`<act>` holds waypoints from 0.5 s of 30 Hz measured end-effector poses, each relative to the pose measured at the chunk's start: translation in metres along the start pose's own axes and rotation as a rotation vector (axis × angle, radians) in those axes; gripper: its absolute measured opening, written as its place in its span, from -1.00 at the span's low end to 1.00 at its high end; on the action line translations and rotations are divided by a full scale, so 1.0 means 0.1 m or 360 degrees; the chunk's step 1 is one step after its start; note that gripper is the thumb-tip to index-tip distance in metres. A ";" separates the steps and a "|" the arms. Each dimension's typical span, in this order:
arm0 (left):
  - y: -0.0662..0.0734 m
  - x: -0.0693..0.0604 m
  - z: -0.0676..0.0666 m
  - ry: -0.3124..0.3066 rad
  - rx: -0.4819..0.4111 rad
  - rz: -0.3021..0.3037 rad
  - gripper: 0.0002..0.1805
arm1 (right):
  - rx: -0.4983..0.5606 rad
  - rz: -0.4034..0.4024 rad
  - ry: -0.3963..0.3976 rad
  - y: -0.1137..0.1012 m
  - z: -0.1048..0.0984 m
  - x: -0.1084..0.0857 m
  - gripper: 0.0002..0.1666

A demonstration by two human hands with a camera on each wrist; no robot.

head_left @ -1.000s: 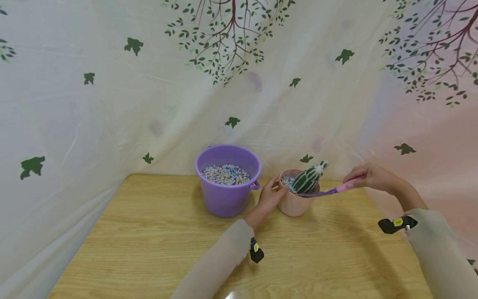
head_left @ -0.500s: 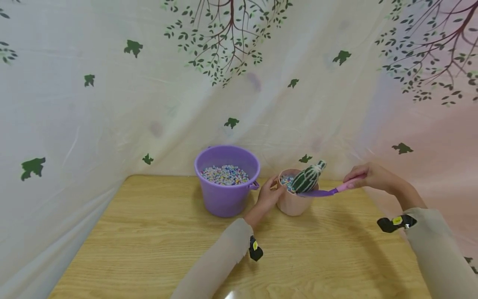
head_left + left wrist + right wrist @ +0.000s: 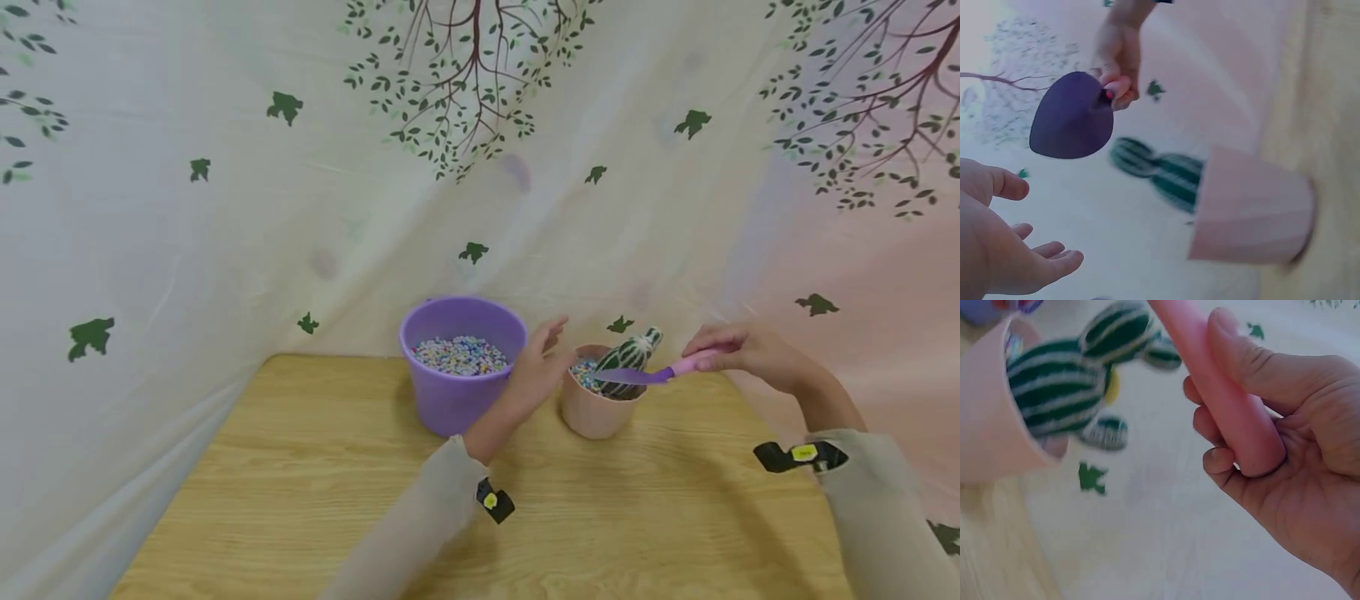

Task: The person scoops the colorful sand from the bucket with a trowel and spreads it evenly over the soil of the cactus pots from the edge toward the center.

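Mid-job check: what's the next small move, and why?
Perhaps straighten the cactus with the left hand: the cactus leans in its pot, that hand is open nearby, and the right hand grips the trowel.

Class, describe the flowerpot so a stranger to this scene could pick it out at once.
Start at the wooden table. Near its far edge stand a purple bucket and, to the bucket's right in the head view, the flowerpot. Unlike the bucket, it is small and pale pink, with a striped green cactus leaning out.
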State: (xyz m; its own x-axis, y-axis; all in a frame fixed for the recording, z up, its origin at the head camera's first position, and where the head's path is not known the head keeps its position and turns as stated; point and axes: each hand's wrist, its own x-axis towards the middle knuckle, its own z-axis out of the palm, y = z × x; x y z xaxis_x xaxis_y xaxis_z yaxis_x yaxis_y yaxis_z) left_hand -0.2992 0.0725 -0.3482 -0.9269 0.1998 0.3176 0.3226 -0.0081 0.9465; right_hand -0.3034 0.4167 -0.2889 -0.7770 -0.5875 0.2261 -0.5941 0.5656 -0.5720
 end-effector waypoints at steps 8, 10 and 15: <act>0.26 0.00 -0.89 0.0274 0.0092 0.0159 -0.39 | -0.0126 0.0143 0.0300 -0.68 0.22 0.47 -0.80; 0.23 0.00 -1.13 0.0362 0.0147 0.0165 -0.39 | -0.0204 0.0161 0.0349 -0.84 0.30 0.63 -0.79; 0.07 -0.06 -1.68 0.0489 0.0210 0.0057 -0.39 | -0.0482 -0.0040 0.0433 -1.09 0.53 1.08 -0.79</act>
State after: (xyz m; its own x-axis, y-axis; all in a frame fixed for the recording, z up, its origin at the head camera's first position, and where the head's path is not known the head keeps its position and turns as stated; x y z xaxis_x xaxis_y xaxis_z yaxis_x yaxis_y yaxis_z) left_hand -0.3240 -0.0936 -0.3343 -0.9225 -0.1031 0.3719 0.3594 0.1215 0.9252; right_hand -0.3117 0.2611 -0.2440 -0.7640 -0.4516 0.4608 -0.6164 0.7218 -0.3147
